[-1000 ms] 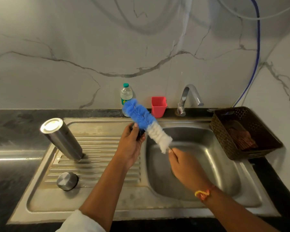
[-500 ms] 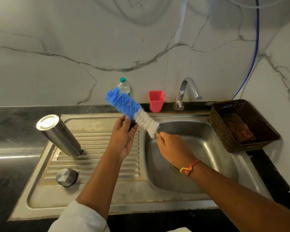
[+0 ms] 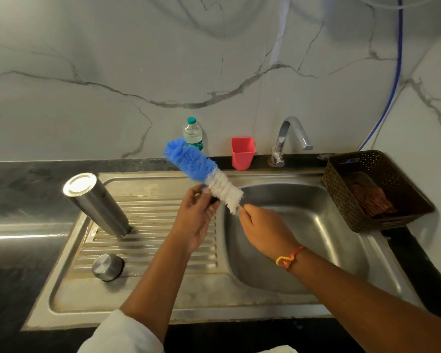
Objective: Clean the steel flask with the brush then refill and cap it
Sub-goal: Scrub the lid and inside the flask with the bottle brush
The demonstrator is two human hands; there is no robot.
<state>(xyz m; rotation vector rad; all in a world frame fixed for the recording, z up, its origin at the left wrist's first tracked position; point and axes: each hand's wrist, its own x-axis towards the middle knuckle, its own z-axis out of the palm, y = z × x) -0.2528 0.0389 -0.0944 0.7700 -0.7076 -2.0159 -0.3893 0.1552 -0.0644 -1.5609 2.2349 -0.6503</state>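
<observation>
The flask (image 3: 97, 205) stands upside down at the middle left of the frame, on the ribbed side of the sink (image 3: 143, 296). Its cap (image 3: 108, 267) lies just below it. In the middle, the left hand (image 3: 196, 220) has bent fingers that pinch a small dark thing (image 3: 212, 200), right by the brush (image 3: 201, 171). I cannot tell what it is. The brush is blue on top and white below. The right hand (image 3: 265, 230) pinches the thin brush handle over the sink bowl. Behind are a bottle (image 3: 192, 133), a red cup (image 3: 243, 152) and a tap (image 3: 290, 138). A brown basket (image 3: 341, 184) sits at the right.
</observation>
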